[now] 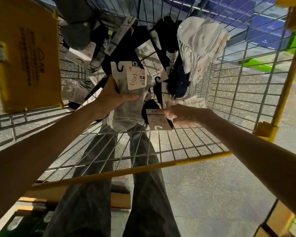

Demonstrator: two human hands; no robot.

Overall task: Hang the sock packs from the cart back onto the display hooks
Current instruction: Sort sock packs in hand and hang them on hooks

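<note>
Item, nearest: grey trousers (149,194) of the person, seen through the wire of the cart (178,147) and standing on a speckled floor (212,194). Item: yellow handle bar (126,171) running across the cart's near edge, with both bare forearms reaching over it into the basket. Item: left hand (109,100), raised above the cart floor, thumb and fingers curled round a grey sock pack (126,113); the pack's toe hangs down toward the mesh, and its white label card (137,79) with red print and a black hook points away from the person. Item: right hand (186,115), low in the basket just right of the grey pack, fingertips meeting the white card of a dark sock pack (158,121) that lies on the cart floor; motion blur hides whether the fingers pinch the card or only touch it. Item, farther in: a loose heap of carded packs on the cart floor, among them a navy pack (179,79), a white sock pack (200,43) against the right wall, and dark grey socks (75,33) at the far left. Item: yellow panel (27,53) with printed lettering, on the cart's left side. Item, farthest: blue shelving (246,16) beyond the far wire wall.
</note>
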